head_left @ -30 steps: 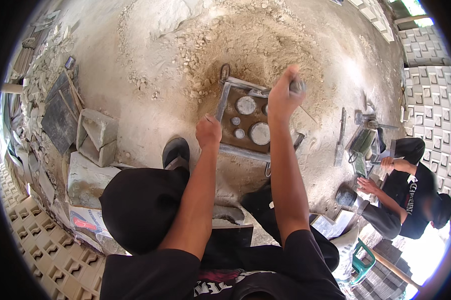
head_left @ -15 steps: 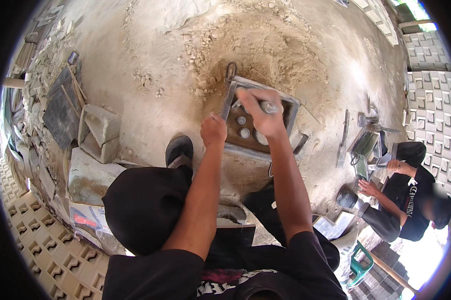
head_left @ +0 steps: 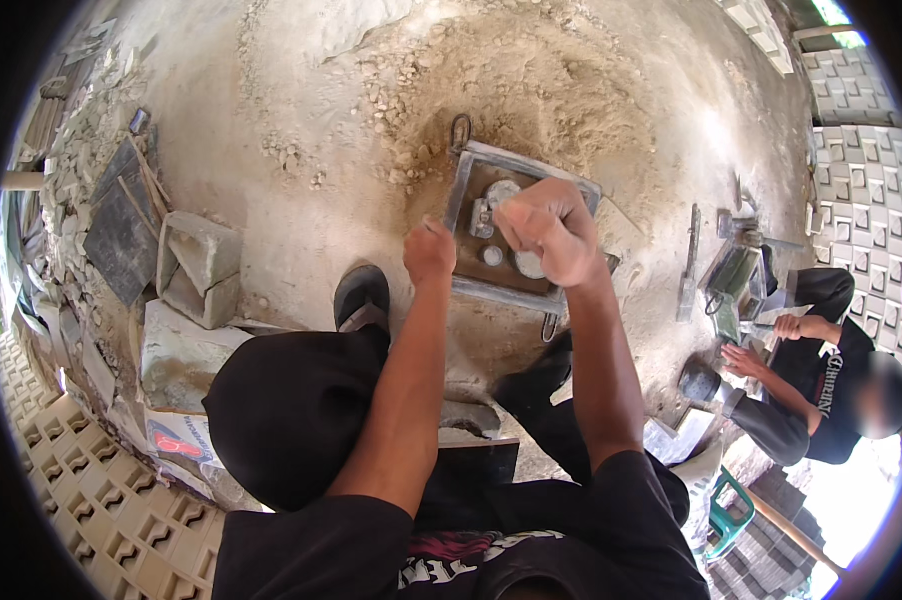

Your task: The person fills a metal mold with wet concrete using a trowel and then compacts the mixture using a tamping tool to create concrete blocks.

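Observation:
In front of me on the ground lies a square grey metal mould (head_left: 506, 296) with loop handles at two corners. Round grey discs (head_left: 492, 256) of different sizes sit on its brown inner surface. My right hand (head_left: 551, 232) is a fist raised over the mould's right part. A grey metal hammer head (head_left: 483, 217) shows beside that fist; its handle is mostly hidden by the fingers. My left hand (head_left: 430, 252) is closed at the mould's left side, thumb upward. What its fingers hold, if anything, is hidden.
Loose sandy rubble (head_left: 531, 80) is heaped beyond the mould. A hollow concrete block (head_left: 201, 268) stands at left near broken pieces. On the right, a seated co-worker (head_left: 836, 390) handles another mould (head_left: 736, 295). Patterned blocks (head_left: 856, 200) are stacked behind; a green plastic chair (head_left: 731, 515) is lower right.
My right fist has moved slightly right and toward me, turning so the hammer head shows more clearly. My left hand has stayed almost in place at the mould's side.

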Motion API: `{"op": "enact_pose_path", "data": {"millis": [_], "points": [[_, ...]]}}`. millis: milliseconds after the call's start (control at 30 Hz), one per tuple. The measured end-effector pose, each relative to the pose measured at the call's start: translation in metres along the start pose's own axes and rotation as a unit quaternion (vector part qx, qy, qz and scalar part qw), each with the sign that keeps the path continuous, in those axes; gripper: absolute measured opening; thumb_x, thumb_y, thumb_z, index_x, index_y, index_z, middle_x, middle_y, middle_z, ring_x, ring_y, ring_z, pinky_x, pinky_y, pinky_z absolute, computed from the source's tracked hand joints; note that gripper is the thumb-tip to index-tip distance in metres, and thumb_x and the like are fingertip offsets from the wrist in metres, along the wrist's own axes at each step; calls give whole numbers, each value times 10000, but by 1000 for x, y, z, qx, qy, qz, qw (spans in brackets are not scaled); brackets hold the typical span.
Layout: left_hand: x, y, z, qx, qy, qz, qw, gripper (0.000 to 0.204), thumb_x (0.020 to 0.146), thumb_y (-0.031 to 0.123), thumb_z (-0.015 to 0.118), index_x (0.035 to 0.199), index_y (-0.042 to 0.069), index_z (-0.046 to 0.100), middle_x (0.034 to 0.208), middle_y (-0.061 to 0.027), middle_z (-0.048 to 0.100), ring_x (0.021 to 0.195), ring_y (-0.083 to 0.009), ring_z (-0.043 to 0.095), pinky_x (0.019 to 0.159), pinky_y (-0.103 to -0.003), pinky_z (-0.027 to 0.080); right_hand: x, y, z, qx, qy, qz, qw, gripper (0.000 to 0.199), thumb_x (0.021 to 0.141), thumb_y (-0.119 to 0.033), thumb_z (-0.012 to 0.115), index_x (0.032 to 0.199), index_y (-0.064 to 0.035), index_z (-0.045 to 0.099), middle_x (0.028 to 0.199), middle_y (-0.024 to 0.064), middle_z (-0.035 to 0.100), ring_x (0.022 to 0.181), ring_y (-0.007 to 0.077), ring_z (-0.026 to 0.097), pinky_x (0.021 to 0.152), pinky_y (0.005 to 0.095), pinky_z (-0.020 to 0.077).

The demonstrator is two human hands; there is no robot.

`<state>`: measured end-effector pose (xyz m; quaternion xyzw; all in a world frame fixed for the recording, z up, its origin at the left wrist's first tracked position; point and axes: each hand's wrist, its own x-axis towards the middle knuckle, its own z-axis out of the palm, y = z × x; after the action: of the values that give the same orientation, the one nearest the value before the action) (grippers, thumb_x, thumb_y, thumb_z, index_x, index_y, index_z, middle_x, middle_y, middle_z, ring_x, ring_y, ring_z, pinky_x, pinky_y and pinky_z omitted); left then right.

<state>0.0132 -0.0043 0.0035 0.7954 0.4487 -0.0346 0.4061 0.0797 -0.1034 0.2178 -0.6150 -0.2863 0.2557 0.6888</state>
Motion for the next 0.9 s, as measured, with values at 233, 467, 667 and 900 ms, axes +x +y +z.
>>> {"op": "enact_pose_path", "data": {"millis": [233,467,667,900], "points": [[-2,4,-4,-4,-11,-1,1000,498,950,323,337,891,-42,670,922,-285,648,896,-477,611,842,-536,469,-3,-8,1,-1,-35,50,998,436,910,-181,563,511,-45,451,455,-36,385,437,55,294,417,270,210],[-1,2,-2,8,-41,3,999,507,952,322,329,893,-42,677,920,-283,653,893,-477,615,847,-529,477,-11,-32,4,-47,-62,45,996,371,922,-205,574,597,-29,598,472,-25,443,441,45,353,419,257,232],[0,3,-3,11,-3,-14,1000,518,951,324,324,890,-48,680,924,-293,651,901,-475,617,844,-523,480,-29,-29,19,4,104,-33,994,480,989,-198,512,530,-68,455,473,-31,396,431,51,324,406,266,199],[0,6,-6,4,-19,-15,1000,519,948,332,334,920,-65,668,941,-299,645,914,-470,615,860,-521,474,-33,-60,49,98,442,-122,883,563,1035,-418,343,551,-138,269,468,-44,215,403,75,208,393,270,165]]}}
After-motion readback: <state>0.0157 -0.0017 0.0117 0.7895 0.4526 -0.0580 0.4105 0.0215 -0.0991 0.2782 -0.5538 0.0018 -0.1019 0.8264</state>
